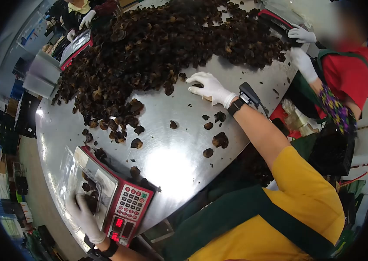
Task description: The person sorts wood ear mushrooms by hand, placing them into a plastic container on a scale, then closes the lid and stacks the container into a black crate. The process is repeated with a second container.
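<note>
My left hand [84,219], in a white glove, grips the near side of a clear plastic box [100,195] with dark, curled pieces in it. The box is over the pan of a red and white scale [128,204] with lit red digits. My right hand [212,89], also gloved, is at the near edge of a large heap of dark, fungus-like pieces [149,43]. Its fingers are curled around a dark piece [197,85], partly hidden by them.
Loose pieces [220,139] lie scattered on the metal table [166,143]. A co-worker in red [345,78] stands at the right beside another scale [275,19]. Another person's gloved hand [87,19] is at the top left, near a third scale [76,47]. Grey bins [42,74] stand at the left.
</note>
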### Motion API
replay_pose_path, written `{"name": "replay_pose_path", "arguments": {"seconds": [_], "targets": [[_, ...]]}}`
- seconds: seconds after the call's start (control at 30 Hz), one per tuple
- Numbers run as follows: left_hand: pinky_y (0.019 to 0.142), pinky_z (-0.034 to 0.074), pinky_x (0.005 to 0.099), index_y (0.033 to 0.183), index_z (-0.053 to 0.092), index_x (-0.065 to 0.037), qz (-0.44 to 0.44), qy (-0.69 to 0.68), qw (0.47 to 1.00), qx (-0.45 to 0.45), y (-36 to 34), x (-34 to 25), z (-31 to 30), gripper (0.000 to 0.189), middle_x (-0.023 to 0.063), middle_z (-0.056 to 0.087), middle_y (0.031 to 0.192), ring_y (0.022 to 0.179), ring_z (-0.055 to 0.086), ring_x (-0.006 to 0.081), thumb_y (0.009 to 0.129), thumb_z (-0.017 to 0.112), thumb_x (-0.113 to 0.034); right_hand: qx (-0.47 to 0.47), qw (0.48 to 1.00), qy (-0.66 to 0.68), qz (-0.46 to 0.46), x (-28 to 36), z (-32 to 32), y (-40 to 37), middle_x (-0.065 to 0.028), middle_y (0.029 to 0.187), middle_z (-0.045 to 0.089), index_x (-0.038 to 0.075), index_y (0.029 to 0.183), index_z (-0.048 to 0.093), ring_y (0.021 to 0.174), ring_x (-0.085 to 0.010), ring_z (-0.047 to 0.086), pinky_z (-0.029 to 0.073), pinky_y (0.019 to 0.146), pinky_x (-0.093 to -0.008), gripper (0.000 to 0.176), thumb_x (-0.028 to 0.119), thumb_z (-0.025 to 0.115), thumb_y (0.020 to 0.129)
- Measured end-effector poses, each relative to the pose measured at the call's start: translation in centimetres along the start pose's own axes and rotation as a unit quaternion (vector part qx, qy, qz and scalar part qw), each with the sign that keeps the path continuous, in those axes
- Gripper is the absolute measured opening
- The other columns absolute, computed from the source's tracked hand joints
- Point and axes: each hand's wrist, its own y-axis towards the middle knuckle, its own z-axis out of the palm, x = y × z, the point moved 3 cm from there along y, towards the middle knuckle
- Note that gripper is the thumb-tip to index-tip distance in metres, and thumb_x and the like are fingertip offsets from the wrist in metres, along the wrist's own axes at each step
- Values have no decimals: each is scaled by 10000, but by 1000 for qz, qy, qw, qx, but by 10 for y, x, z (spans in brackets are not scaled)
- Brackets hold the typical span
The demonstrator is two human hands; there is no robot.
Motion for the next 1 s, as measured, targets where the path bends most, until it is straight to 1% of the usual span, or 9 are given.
{"name": "replay_pose_path", "arguments": {"seconds": [0.03,0.1,0.2,0.3,0.37,0.43,0.5,0.77,1.0], "targets": [[1072,389,431,1308,567,34,46,62,995,68,-5,3,2,376,199,600,1264,1206,548,358,1048,522,-234,-2,1000,4,3,-3,6,-2,-123,1212,651,143,1223,693,1045,-257,653,498,994,-392,361,360,664,936],[1088,386,443,1314,552,46,43,34,997,-53,-13,0,5,387,201,597,1271,1243,529,363,1054,510,-237,201,958,203,-22,12,26,-8,-85,1307,625,163,1222,699,1269,-274,519,402,1104,-404,401,431,656,926],[1099,383,418,1322,556,41,66,106,979,-159,-20,-39,-3,358,206,583,1301,1272,527,337,1041,521,-178,263,937,170,-155,59,28,-32,-49,1301,628,180,1202,720,1246,-275,516,358,1120,-415,406,441,687,893],[1100,382,431,1322,560,41,131,18,976,-174,-42,-80,14,352,195,580,1310,1269,525,351,1034,534,-159,298,918,175,-196,61,17,-53,-45,1218,650,166,1107,758,1155,-268,547,366,1073,-413,354,391,735,835],[1055,411,520,1270,558,80,213,-55,973,-66,-63,-108,47,347,231,586,1276,1214,543,415,996,559,-132,338,898,174,-221,55,-3,-73,-42,1160,647,156,1003,769,1099,-266,554,391,1011,-403,278,325,761,782],[1080,369,558,1260,565,49,276,-183,941,66,-93,-138,106,412,276,513,1335,1271,472,463,903,655,-136,293,914,164,-227,48,-32,-104,-15,1040,631,160,881,736,1019,-238,552,406,930,-406,175,287,784,770],[1126,313,590,1364,506,29,271,-68,937,207,-113,-178,140,598,347,339,1478,1377,323,533,855,711,-208,241,946,150,-158,34,-62,-142,-7,978,629,170,829,706,984,-244,554,410,909,-394,111,256,762,787],[1162,212,639,1454,392,34,189,-4,965,183,-103,-184,196,765,375,299,1512,1417,247,566,813,699,-248,191,977,19,93,-17,-156,-275,-35,911,677,101,879,726,941,-262,614,474,865,-385,125,212,754,828],[1144,279,577,1417,423,28,255,-187,907,278,-110,-227,209,694,362,353,1468,1381,313,531,845,733,-211,65,993,68,76,-15,-145,-199,-85,910,684,78,939,729,913,-284,627,503,835,-396,127,180,688,876]]}}
